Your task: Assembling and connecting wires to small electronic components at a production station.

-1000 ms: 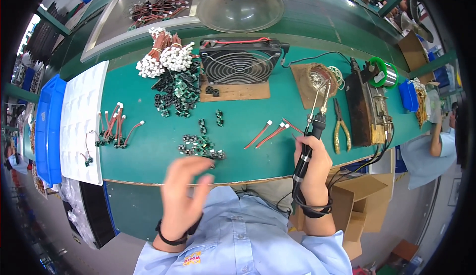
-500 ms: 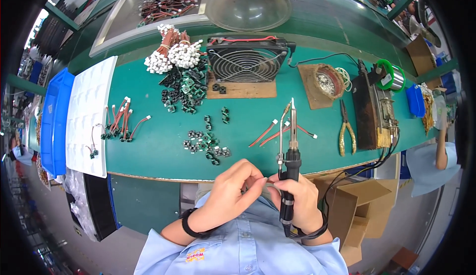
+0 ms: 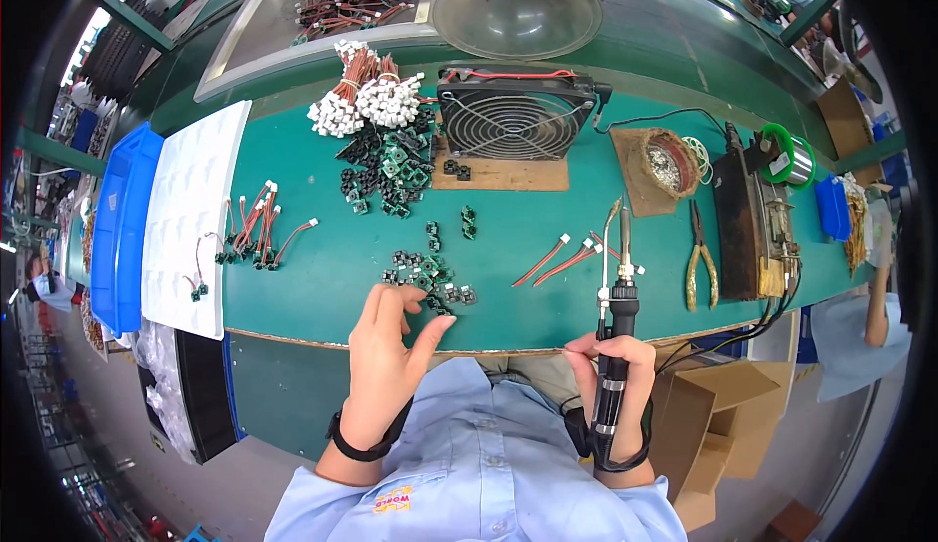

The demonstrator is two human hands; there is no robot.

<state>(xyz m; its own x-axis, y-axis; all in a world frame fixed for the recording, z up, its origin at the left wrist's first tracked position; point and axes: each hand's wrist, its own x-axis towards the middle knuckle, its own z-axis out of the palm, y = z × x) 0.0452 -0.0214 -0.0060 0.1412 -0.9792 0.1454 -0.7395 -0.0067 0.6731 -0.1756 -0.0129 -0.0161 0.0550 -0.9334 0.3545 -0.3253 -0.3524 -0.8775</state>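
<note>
My right hand (image 3: 625,376) is wrapped around a black soldering iron (image 3: 622,312), held upright with a thin metal tube along its side. Its thumb and forefinger are pinched together beside the handle; whatever is between them is too small to make out. At the near edge of the cluster of small green and black circuit boards (image 3: 427,270), my left hand (image 3: 386,337) reaches with thumb and fingers apart. Its fingertips hide part of the nearest boards. Several short red-brown wires (image 3: 567,266) with white connectors lie beyond the iron, one partly behind it.
A black fan (image 3: 516,117) stands behind the boards, beside bundled wires with white connectors (image 3: 363,92). Left are wired boards (image 3: 259,234), a white tray (image 3: 186,239) and a blue bin (image 3: 119,239). Right are pliers (image 3: 700,263), a tip-cleaning tin (image 3: 669,166), a solder spool (image 3: 793,159) and a dark station (image 3: 740,224).
My left hand has left my right hand and moved forward and left to the boards. My right hand has shifted right with the soldering iron. The view has shifted slightly.
</note>
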